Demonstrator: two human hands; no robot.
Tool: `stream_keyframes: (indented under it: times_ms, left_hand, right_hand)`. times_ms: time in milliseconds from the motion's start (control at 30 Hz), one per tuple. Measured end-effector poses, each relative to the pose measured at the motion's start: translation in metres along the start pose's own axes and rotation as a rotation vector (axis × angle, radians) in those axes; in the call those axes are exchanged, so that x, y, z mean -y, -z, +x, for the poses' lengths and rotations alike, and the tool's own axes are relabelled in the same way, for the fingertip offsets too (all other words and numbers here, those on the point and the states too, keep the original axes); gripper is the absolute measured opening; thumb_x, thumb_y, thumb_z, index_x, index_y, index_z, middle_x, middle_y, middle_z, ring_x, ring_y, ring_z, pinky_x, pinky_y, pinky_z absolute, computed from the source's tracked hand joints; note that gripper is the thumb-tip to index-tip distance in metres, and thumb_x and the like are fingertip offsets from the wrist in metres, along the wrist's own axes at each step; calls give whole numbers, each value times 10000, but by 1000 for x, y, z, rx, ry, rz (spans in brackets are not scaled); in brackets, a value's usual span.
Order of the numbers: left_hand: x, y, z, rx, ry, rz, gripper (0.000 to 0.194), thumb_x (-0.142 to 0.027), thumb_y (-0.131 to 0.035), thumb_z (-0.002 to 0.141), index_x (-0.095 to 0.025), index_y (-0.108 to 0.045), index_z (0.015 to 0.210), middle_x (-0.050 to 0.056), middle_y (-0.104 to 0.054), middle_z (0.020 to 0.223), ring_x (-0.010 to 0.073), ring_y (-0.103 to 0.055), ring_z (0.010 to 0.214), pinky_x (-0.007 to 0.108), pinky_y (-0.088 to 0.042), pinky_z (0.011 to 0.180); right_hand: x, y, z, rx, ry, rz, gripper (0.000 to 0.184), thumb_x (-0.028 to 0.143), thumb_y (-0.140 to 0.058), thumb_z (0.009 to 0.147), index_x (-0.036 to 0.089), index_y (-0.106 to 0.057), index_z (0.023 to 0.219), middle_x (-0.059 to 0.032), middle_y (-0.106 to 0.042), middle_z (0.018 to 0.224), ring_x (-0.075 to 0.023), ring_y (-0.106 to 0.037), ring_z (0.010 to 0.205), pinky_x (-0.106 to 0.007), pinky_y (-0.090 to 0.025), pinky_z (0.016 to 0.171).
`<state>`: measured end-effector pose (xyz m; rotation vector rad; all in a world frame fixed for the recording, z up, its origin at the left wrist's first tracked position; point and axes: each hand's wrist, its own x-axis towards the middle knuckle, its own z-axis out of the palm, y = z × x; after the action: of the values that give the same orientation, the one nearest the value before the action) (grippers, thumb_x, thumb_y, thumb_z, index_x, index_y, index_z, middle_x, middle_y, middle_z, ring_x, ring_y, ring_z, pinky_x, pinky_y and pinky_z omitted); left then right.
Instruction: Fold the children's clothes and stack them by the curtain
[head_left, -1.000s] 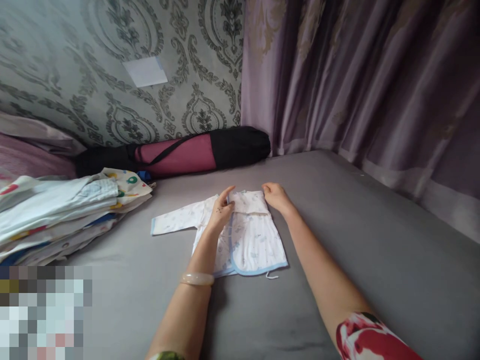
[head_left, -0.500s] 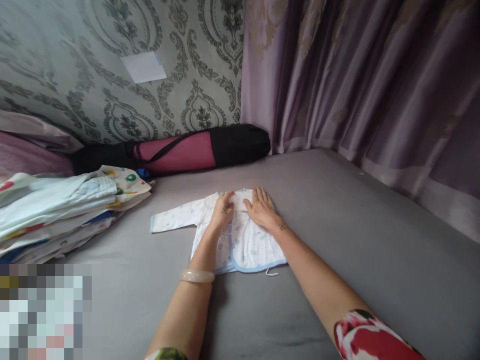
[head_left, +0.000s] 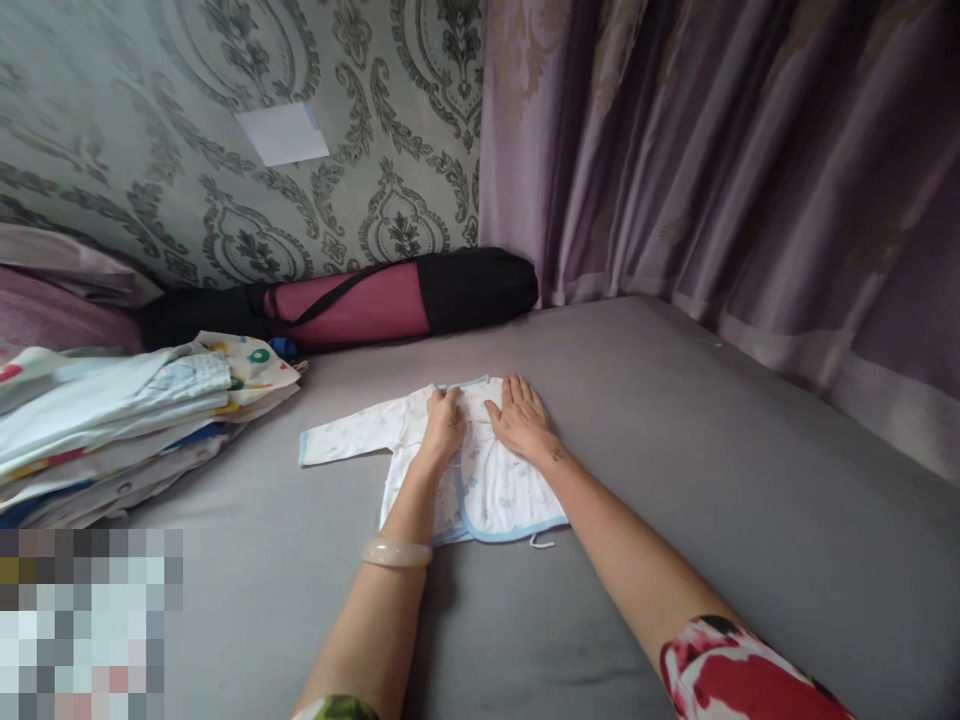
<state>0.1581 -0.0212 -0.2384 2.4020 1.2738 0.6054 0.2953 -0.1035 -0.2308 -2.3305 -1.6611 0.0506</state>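
A small white baby shirt (head_left: 502, 495) with blue edging and a faint print lies front up on the grey sheet. Its left-hand sleeve (head_left: 349, 436) is stretched out to the side; no sleeve shows on the right, where it may be folded in or under my hand. My left hand (head_left: 445, 430), with a pale bangle on the wrist, is at the upper chest near the neckline, fingers bent down and thumb close to them, gripping the cloth. My right hand (head_left: 521, 418) lies flat on the right shoulder, fingers stretched out. A white tie string (head_left: 541, 542) pokes out below the hem.
A stack of folded clothes (head_left: 112, 420) sits on the left of the bed. Along the patterned wall lies a long black and maroon bag (head_left: 352, 305). Purple curtains (head_left: 712, 150) hang down the right side. The grey sheet (head_left: 712, 430) spreads around the shirt.
My left hand's thumb has drawn in toward its bent fingers. The right hand stays flat on the shoulder, and the shirt lies as before.
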Motion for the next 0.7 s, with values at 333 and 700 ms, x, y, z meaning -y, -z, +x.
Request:
stream_keyframes:
  times_ms: [333,700]
  left_hand:
    - [-22,17,-16,103,83,294,363,-157,-409,883,-154,-548,1218,202,-489,1315,355,-466,1195,480,-402,943]
    - [15,44,-37,-24,50,-104,405,-144,-476,850,-117,-529,1250,180,-546,1238,249,-588,1093,402,-448,984]
  right_hand:
    - [2,7,4,91,-39,-20,692,447,-257,986,-31,-275,1485,-209,-236,1563,-305,-199,1445,-407,-145,1162]
    - [25,3,-2,87,71,16,630,413,-221,988,54,-295,1501,-136,-244,1577,-251,-149,1464,-428,-46,1175]
